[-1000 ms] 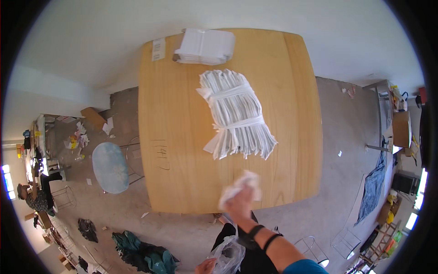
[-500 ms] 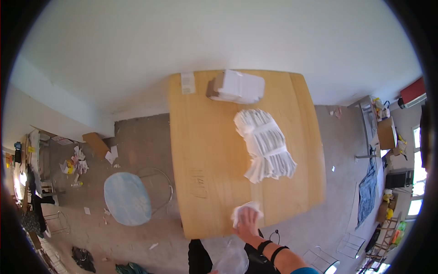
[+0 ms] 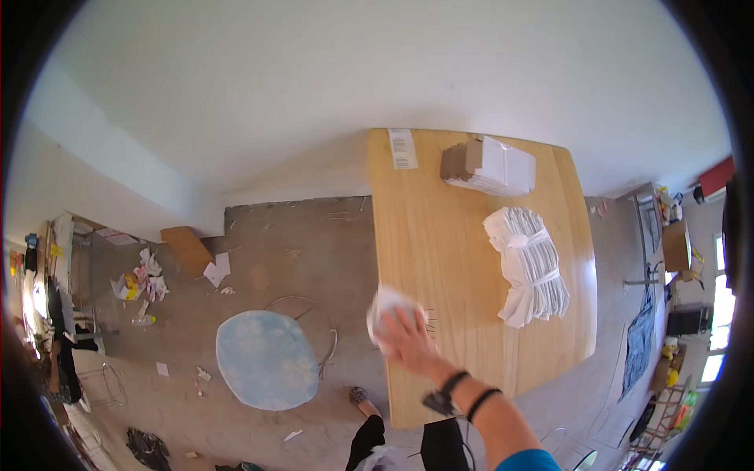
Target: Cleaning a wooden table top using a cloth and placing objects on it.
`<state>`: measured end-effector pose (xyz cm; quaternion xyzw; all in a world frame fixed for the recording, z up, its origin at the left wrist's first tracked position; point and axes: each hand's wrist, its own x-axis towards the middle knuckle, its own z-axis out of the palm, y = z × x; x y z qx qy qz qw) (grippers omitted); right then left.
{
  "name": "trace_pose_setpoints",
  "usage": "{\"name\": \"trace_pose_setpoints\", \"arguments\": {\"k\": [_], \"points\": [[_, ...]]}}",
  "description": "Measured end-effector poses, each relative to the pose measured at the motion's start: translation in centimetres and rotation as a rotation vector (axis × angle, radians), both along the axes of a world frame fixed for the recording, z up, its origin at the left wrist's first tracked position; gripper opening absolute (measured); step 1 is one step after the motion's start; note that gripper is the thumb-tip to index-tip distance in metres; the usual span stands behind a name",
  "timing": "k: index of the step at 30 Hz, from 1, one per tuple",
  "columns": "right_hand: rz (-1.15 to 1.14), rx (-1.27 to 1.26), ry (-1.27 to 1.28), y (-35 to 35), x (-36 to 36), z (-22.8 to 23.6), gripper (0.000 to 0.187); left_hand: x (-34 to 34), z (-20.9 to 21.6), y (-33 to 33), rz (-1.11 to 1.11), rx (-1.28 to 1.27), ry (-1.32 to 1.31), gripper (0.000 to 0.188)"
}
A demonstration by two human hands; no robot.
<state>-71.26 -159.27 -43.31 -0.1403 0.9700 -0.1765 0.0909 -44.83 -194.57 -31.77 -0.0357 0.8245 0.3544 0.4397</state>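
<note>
My right hand reaches up from the lower right with its fingers curled over a soft white wad, like cloth or tissue. Motion blurs the wad a little, so its exact kind is unclear. Both are over the left edge of the wooden table, beside some dark pen marks. Black bands circle my right wrist. My left hand does not show. At the lower edge, a clear plastic bag appears by my legs.
On the table lie a bundle of folded white pieces bound with bands, a stack of flat white boxes and a printed paper strip. A stool with a pale blue seat stands left. Scraps litter the floor.
My right hand has carried the white wad from the table's near edge leftward and farther away, to its left edge. The view has shifted, so the table now appears farther right.
</note>
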Motion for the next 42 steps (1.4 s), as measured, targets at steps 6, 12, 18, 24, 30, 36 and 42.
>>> {"name": "trace_pose_setpoints", "arguments": {"k": [6, 12, 18, 24, 30, 36, 42], "points": [[0.145, 0.015, -0.072, 4.0, 1.2, -0.8, 0.049, -0.6, 0.7, 0.2, -0.128, 0.147, 0.114, 0.034], [-0.123, 0.110, 0.184, 0.1, -4.5, -1.1, 0.047, 2.3, -1.6, -0.5, -0.219, 0.063, 0.371, 0.033], [0.282, -0.097, -0.075, 3.5, 21.7, -0.4, 0.057, -0.7, 3.2, 6.0, -0.040, 0.075, -0.040, 0.031], [-1.401, -1.235, -0.141, 20.5, 28.9, 1.7, 0.028, -2.3, 6.3, 9.6, 0.228, 0.265, -0.318, 0.031], [-1.662, -1.685, 0.145, 24.6, 33.3, 13.7, 0.019, -5.7, 13.8, 18.0, 0.238, 0.518, -0.254, 0.034], [-1.225, -2.300, 0.282, 18.9, 40.5, 26.1, 0.024, -7.5, 23.6, 25.1, -0.094, 0.619, -0.134, 0.035], [-1.191, -2.183, 0.511, 12.3, 43.0, 40.8, 0.028, -8.8, 27.7, 27.1, -0.400, 0.834, -0.089, 0.039]]}}
